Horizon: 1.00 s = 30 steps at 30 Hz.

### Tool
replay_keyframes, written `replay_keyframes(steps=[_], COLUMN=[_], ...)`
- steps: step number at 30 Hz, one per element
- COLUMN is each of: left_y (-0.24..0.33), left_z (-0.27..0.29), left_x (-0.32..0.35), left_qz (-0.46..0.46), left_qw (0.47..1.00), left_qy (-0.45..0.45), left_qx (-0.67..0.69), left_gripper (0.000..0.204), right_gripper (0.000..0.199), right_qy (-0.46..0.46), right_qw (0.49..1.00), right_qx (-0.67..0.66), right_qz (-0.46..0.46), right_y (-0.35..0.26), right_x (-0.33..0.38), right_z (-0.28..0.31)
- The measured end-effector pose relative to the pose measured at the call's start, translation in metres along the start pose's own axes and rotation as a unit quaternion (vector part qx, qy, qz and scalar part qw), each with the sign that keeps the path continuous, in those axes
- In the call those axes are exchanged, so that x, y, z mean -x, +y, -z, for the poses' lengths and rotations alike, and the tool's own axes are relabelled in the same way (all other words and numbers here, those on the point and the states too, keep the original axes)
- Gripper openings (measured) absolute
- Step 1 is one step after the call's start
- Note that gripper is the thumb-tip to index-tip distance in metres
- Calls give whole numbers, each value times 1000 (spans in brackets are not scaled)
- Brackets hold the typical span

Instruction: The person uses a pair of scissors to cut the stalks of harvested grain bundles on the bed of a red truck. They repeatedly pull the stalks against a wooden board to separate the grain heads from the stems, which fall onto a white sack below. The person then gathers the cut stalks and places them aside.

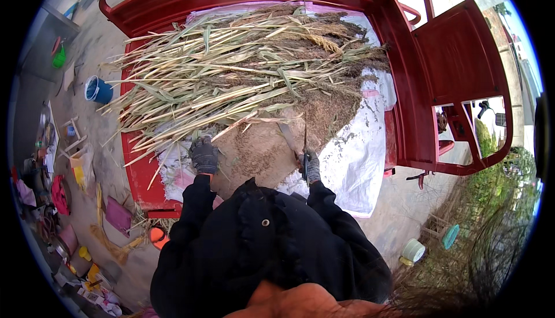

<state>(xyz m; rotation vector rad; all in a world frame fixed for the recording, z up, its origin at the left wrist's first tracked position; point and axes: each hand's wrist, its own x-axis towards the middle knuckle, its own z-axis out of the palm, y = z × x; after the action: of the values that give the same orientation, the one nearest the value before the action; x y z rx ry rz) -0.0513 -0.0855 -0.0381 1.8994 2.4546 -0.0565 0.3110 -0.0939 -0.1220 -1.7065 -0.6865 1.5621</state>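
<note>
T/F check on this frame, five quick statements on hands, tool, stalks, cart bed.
1. Both hands wear dark gloves. True: the left hand and the right hand are both gloved.
2. The right hand holds a blade. True: a thin dark blade rises from its grip.
3. The left hand is raised in the air. False: it rests down at the near ends of the pile of dry stalks.
4. The stalks lie on bare ground. False: they lie on a white sheet in the red cart bed.
5. The blue bucket stands inside the cart. False: it stands on the ground to the cart's left.
</note>
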Motion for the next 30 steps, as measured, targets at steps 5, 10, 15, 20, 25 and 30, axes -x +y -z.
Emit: replay_keyframes(steps=[5,10,15,20,25,30], left_y=[11,11,10,15,42,56], left_z=[-29,-68,-63,29,36,-49], left_x=[-63,-110,-116,-80,-21,34], left_qz=[19,0,-39,-129,-117,-105], left_qw=[993,999,989,982,991,903], left_qy=[99,-41,-134,128,31,-205], left_qx=[56,-9,-45,-46,54,363], left_gripper=[32,32,21,18,17,30], right_gripper=[16,20,42,43,43,42], right_qy=[-17,30,37,62,17,-87], right_qw=[972,986,950,988,998,959], right_qx=[-176,-121,-229,-95,-53,-205], right_qz=[-153,-114,-211,-104,-29,-178], right_y=[7,12,35,47,34,20], right_x=[19,55,56,62,56,48], right_z=[28,37,56,46,27,25])
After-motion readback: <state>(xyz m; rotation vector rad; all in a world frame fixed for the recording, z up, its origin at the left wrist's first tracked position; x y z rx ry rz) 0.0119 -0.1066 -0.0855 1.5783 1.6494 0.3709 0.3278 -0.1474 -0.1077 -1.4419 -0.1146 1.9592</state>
